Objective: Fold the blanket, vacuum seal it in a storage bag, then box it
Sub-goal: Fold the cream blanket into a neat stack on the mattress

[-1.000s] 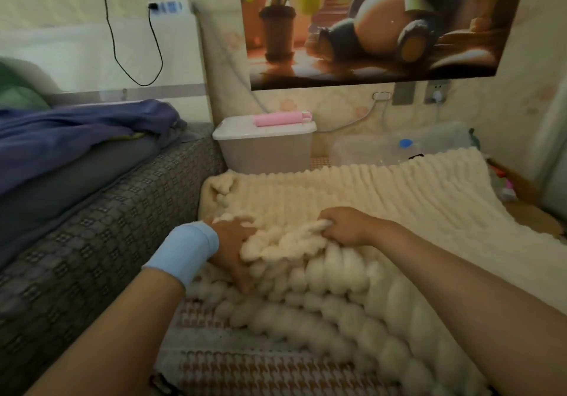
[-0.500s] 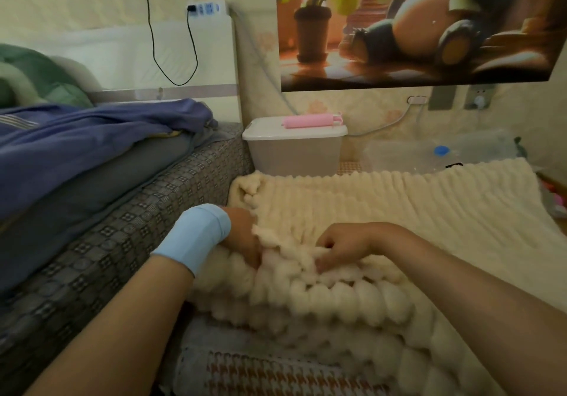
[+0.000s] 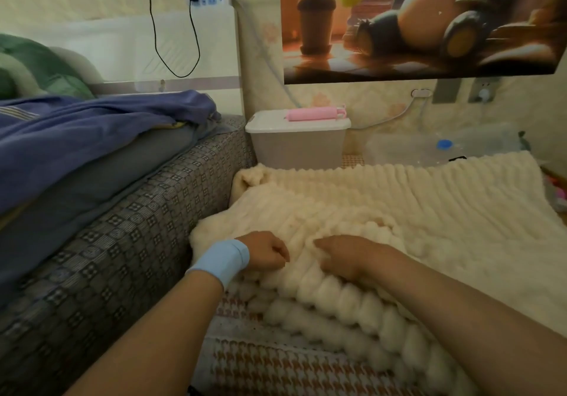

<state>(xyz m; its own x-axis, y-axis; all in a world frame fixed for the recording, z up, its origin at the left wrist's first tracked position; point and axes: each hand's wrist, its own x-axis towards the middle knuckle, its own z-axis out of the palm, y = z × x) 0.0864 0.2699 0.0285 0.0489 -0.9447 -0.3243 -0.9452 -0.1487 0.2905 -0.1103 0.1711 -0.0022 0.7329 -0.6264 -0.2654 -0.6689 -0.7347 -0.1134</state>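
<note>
A cream, thick-ribbed fluffy blanket lies spread on the floor, its near-left part doubled over into a thick folded edge. My left hand, with a light blue wristband, sits at that edge with its fingers curled into the pile. Just to its right, my right hand lies flatter and presses down on the fold. Behind the blanket lies a clear storage bag with a blue valve. A white lidded plastic box stands at the back by the wall.
A bed with a patterned grey side and blue bedding runs close along the left. A pink object lies on the box lid. A houndstooth mat shows under the blanket's near edge. Small items sit at the far right.
Both hands drew back toward me and to the left along the fold, and the lifted edge now lies flat. My right hand went from gripping to pressing. The camera view swung left.
</note>
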